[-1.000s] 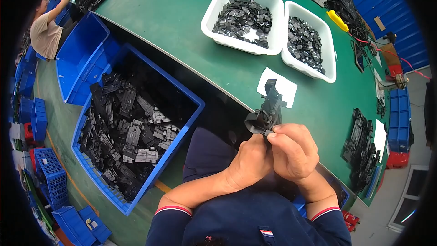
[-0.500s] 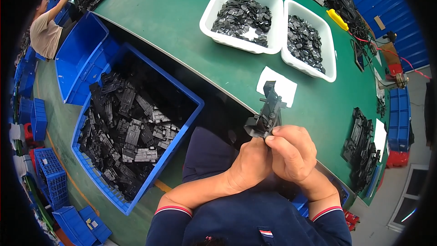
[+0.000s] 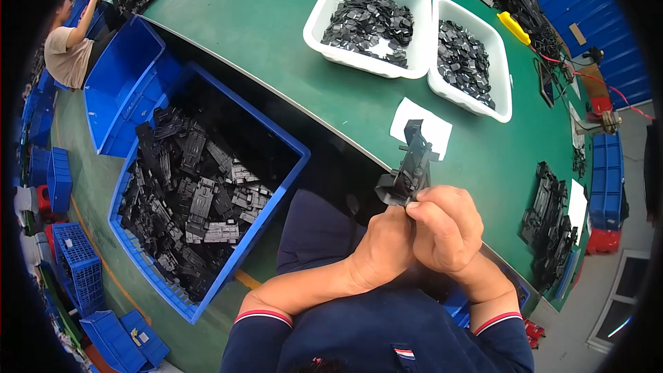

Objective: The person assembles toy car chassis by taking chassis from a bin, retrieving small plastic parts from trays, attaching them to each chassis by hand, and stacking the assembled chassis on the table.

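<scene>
A black molded plastic part (image 3: 414, 159), long and bracket-like, stands tilted upward in front of me at the table's edge. My left hand (image 3: 384, 245) is closed round its lower end. The fingers of my right hand (image 3: 447, 226) are pinched at the same end, close against the left hand. Whether a smaller piece sits between the right fingertips is hidden. Behind the part's upper end a white sheet of paper (image 3: 436, 126) lies on the green table (image 3: 304, 83).
Two white tubs (image 3: 324, 52) of small black pieces stand on the table. A blue crate (image 3: 273, 217) full of black plastic parts is at the left. More black parts (image 3: 545, 224) lie at the right, a yellow-handled tool (image 3: 514, 28) farther back. A co-worker (image 3: 68, 52) sits far left.
Both hands and the black part stay almost in place, with only a slight shift in the picture. The co-worker's raised arm has bent and drawn back.
</scene>
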Tool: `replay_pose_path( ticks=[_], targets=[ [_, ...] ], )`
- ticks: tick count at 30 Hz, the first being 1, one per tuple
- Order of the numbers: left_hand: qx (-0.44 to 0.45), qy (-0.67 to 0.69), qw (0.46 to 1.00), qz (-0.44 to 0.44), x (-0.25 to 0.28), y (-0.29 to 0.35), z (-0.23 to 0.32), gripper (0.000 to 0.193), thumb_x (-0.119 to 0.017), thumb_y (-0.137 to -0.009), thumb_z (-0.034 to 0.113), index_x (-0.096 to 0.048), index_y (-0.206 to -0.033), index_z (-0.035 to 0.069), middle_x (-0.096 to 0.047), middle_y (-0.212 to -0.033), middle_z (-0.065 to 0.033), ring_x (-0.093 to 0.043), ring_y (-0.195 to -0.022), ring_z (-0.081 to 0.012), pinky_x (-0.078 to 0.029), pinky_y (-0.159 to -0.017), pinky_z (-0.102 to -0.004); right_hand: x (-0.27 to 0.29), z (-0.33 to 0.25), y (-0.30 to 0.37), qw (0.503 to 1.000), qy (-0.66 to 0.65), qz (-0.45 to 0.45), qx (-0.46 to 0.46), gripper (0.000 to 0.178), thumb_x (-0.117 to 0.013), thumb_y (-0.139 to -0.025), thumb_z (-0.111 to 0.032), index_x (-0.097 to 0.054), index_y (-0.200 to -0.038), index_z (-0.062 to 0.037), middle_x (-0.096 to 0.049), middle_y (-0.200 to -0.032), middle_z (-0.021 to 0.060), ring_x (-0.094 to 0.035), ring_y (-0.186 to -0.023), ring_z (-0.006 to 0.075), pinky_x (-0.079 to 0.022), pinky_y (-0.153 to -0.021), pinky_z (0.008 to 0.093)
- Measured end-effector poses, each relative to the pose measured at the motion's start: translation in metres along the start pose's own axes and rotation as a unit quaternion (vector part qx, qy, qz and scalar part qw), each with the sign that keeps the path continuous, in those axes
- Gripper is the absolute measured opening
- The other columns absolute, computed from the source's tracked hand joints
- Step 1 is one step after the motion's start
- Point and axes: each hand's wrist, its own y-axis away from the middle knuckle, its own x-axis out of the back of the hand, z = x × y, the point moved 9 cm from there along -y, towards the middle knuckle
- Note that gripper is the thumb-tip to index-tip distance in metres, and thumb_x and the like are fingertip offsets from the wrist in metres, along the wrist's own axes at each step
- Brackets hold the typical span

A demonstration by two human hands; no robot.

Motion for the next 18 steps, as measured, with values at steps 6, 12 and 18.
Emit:
replay_pose_path(
  ticks=[6,12,18],
  targets=[
    [0.013,0.078,0.997,0.006,0.003,-0.003,0.001,0.019,-0.058,-0.081,0.002,-0.055,-0.099,-0.003,-0.060,-0.089,-0.0231,-0.062,-0.083,-0.0416,-0.051,-0.068,-0.0414,-0.002,0.002,-0.003,1.000,-0.023,-0.011,-0.003,0.031,-0.068,-0.068,0.012,-0.060,-0.096,-0.0005,-0.062,-0.088,0.0148,-0.061,-0.070,0.0254,-0.051,-0.060,0.0314],
    [0.040,0.072,0.997,-0.011,0.009,0.000,0.002,0.024,-0.056,-0.082,0.002,-0.054,-0.105,-0.005,-0.059,-0.095,-0.0250,-0.061,-0.087,-0.0432,-0.051,-0.072,-0.0414,0.002,0.011,-0.002,0.996,-0.057,0.027,-0.065,0.031,-0.072,-0.070,0.008,-0.064,-0.099,-0.0017,-0.062,-0.094,0.0131,-0.062,-0.069,0.0241,-0.051,-0.057,0.0300],
    [0.013,0.070,0.997,-0.015,0.009,0.001,0.007,0.024,-0.056,-0.081,0.002,-0.055,-0.104,-0.005,-0.060,-0.092,-0.0251,-0.061,-0.085,-0.0427,-0.050,-0.071,-0.0422,0.002,0.009,-0.003,0.998,-0.038,0.002,-0.045,0.032,-0.073,-0.068,0.004,-0.064,-0.099,-0.0018,-0.062,-0.094,0.0132,-0.061,-0.069,0.0231,-0.050,-0.057,0.0296]
  ],
)
